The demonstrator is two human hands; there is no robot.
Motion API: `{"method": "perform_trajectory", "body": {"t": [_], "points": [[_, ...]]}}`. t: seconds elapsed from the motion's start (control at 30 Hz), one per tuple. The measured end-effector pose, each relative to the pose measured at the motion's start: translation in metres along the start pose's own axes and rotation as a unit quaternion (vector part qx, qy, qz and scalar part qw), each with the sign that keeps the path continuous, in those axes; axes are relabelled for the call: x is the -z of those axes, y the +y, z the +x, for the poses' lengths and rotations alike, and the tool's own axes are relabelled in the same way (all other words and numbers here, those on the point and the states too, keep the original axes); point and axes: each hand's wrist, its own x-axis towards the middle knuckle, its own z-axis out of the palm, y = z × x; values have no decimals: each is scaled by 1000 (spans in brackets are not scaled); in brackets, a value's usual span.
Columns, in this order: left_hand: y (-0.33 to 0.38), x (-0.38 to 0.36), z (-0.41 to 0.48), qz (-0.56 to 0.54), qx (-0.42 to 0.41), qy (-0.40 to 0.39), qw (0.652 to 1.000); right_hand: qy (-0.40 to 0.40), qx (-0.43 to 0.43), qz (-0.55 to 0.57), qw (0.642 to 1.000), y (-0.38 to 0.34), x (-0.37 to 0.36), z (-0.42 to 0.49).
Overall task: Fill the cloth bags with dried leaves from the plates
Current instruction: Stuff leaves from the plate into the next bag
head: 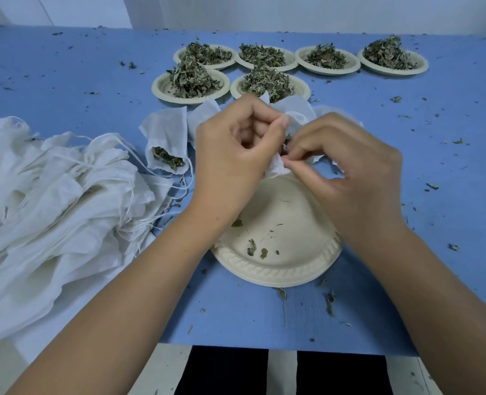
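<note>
The small white cloth bag [294, 116] is held above the far edge of the almost empty paper plate [276, 273], between the two hands. The left hand [230, 158] has its fingers [270, 132] curled, and their tips are closed on the upper cloth of the bag. The right hand [350, 169] pinches the lower cloth, the tips of its fingers [301, 162] pressed together. A few dark leaves show in the gap between the hands. Whether they sit inside the bag mouth I cannot tell, because the hands hide most of the bag.

On the paper plate only some leaf crumbs lie. Left of it, another bag [165, 132] lies on the blue table [79, 81] with dried leaves visible in its open mouth. Further left is a big pile of white bags [51, 201] with strings. Beyond the paper plate stand six plates [158, 88] heaped with dried leaves [192, 78] — the nearest one is partly covered by the held bag. Small leaf bits are scattered on the table around the paper plate.
</note>
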Motion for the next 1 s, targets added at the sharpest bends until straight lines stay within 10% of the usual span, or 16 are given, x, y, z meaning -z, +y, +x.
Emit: {"method": "perform_trajectory", "body": {"t": [0.13, 0.3, 0.53, 1.0], "points": [[2, 2, 1, -14, 6, -1, 1000, -86, 32, -8, 996, 3, 1, -2], [-1, 6, 6, 7, 16, 73, 997, 20, 5, 94, 995, -1, 13, 1], [-1, 7, 6, 12, 14, 84, 996, -491, -106, 127, 855, -4, -1, 0], [-1, 5, 6, 8, 15, 66, 998, -458, -133, 192, 858, -11, -7, -1]]}}
